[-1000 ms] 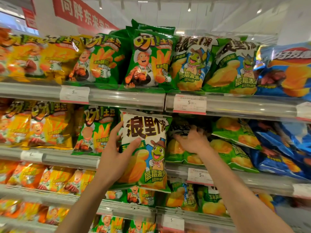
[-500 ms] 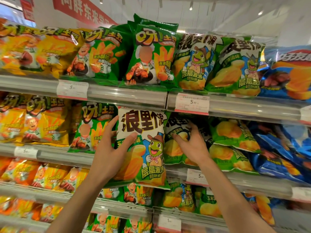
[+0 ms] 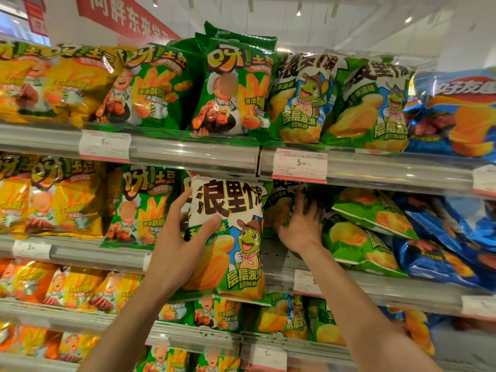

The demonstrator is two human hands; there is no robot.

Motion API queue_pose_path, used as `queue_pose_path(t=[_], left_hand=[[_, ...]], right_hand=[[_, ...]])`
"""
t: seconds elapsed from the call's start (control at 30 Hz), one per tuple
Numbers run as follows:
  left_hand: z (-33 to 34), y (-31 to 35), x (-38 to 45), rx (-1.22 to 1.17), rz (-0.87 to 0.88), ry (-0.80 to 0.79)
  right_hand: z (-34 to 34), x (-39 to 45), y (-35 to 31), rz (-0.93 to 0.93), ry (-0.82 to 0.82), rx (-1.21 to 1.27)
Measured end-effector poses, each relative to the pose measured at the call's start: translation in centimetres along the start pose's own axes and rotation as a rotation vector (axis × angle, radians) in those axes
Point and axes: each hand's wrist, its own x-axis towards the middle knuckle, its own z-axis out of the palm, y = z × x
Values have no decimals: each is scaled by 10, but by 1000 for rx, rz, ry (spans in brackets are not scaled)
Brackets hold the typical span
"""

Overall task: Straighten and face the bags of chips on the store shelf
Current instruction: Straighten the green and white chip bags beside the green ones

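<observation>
My left hand (image 3: 179, 245) grips a green-and-white chip bag with a frog cartoon (image 3: 233, 237), held upright in front of the second shelf (image 3: 80, 255). To its right, my right hand (image 3: 300, 226) reaches into the shelf gap and presses its spread fingers on a dark green bag (image 3: 279, 208) standing further back. Two green bags (image 3: 357, 242) right of that hand lie tilted, faces up. The top shelf holds upright green bags (image 3: 233, 87) facing out.
Yellow bags (image 3: 48, 200) fill the left of each shelf, and blue bags (image 3: 442, 237) slump at the right. Price tags (image 3: 299, 165) hang on the clear shelf rails. Lower shelves carry more orange and green bags (image 3: 214, 312).
My left hand has lifted the frog bag slightly toward the shelf. My right hand has pushed deeper into the gap, onto the bag behind.
</observation>
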Motion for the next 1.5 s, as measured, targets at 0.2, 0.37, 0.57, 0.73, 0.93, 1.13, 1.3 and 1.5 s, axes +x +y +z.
queue_pose_path(t=[0.2, 0.37, 0.57, 0.73, 0.93, 1.13, 1.3, 1.5], left_hand=[[4, -2, -2, 5, -23, -6], [2, -2, 0, 14, -13, -4], [1, -3, -2, 13, -20, -1], [15, -3, -11, 15, 11, -23], [59, 1, -9, 109, 95, -22], [107, 12, 25, 150, 145, -38], [124, -13, 24, 180, 191, -167], [131, -40, 20, 337, 181, -261]], right_hand=[[0, -4, -6, 3, 27, -40], [14, 3, -2, 9, 161, -3], [10, 6, -4, 65, 40, 188], [-19, -35, -16, 46, 52, 633], [-49, -102, -12, -16, -135, 933], [-54, -67, -8, -5, 66, 880], [-27, -47, -5, 79, 198, 728], [-12, -57, 6, -110, 195, 417]])
